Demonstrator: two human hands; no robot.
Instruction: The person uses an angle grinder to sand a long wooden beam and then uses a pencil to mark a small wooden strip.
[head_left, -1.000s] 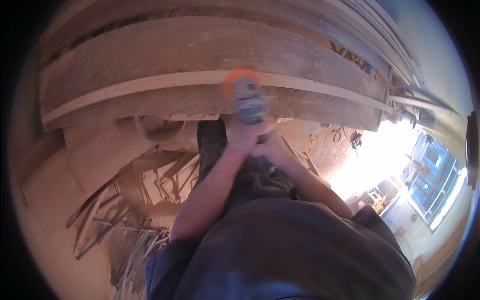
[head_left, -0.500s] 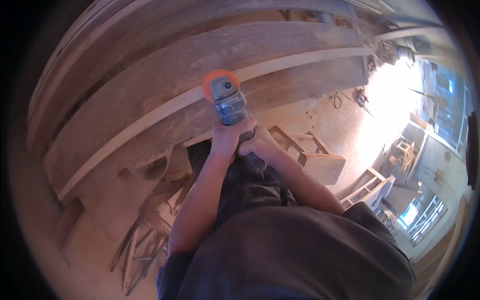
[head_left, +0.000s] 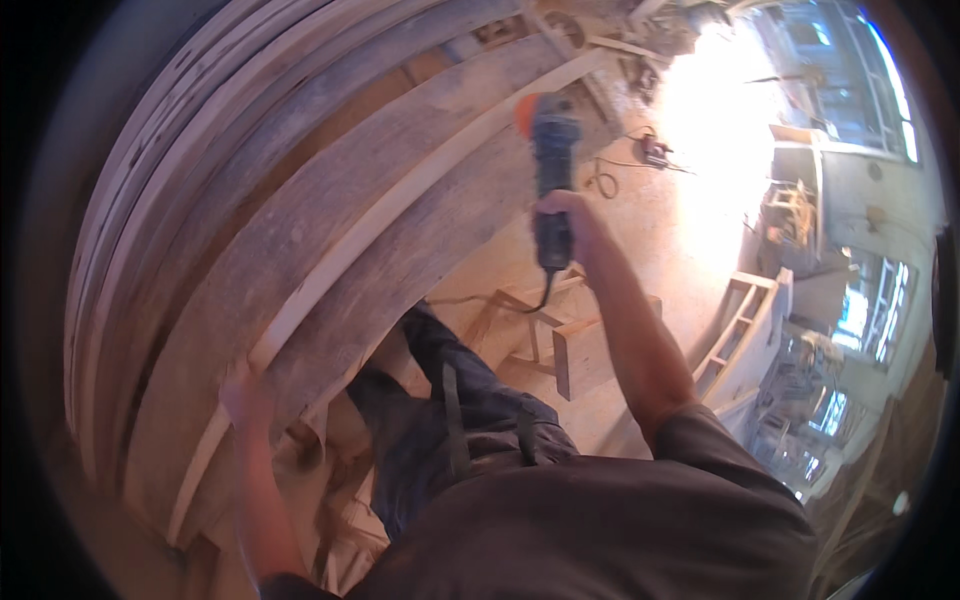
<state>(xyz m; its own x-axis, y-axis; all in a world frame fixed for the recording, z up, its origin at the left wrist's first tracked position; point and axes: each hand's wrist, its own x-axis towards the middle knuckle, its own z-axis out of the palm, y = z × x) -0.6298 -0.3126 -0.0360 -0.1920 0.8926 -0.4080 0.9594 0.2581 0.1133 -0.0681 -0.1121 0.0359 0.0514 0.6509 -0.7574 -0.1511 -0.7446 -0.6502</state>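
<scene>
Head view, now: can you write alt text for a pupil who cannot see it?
The right hand holds a dark, cylindrical power tool with an orange disc; the left hand touches a long, pale wooden strip on a greyish-brown wooden worktop.

- I see the left hand at the pale wooden strip, toward the bench's left end.
- The strip runs lengthwise, nearer the bench's person-side edge.
- I see the right hand wrapped around a dark power tool, near the bench's right end.
- I can't tell whether its orange disc touches wood.
- A black cord trails from the tool.
</scene>
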